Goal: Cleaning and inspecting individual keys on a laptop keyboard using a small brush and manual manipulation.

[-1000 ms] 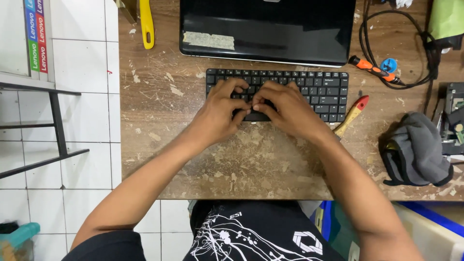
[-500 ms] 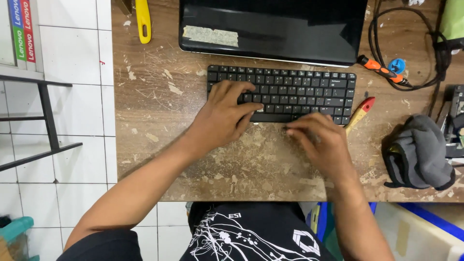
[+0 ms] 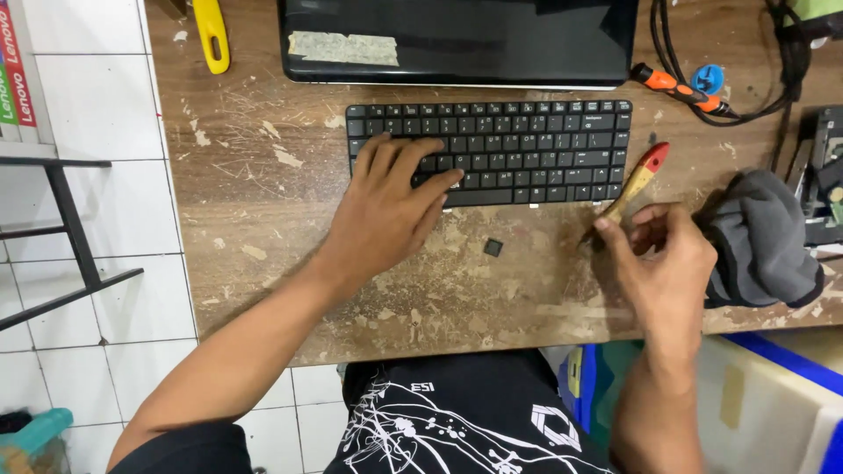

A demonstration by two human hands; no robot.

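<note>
A scarred, paint-flecked wooden bench (image 3: pixel 263 219) fills the view, set against a white tiled floor (image 3: pixel 97 114) on my left side.

My left hand (image 3: pixel 391 206) lies flat on the left end of the black keyboard (image 3: pixel 527 149), fingers spread apart and resting on the keys, gripping nothing. The keyboard lies loose on the bench, just in front of a closed black laptop (image 3: pixel 465 39) with a strip of tape on its lid.

My right hand (image 3: pixel 663 263) is off the keyboard, near its right end. Its fingertips are pinched together on the lower end of a small brush with a red-tipped wooden handle (image 3: pixel 641 175), which slants up toward the keyboard's right corner.

Between my two hands, just below the keyboard's front edge, a single small black keycap (image 3: pixel 493 247) lies on the bare wood, touching neither hand.

Further out, a grey cloth (image 3: pixel 764 237) is bunched just beside my right hand. Above it, an orange-handled screwdriver (image 3: pixel 680 88) lies among looping black cables (image 3: pixel 773 96). At the far left of the bench a yellow handle (image 3: pixel 211 33) points toward me. A black metal rack (image 3: pixel 70 228) stands on the tiles.
</note>
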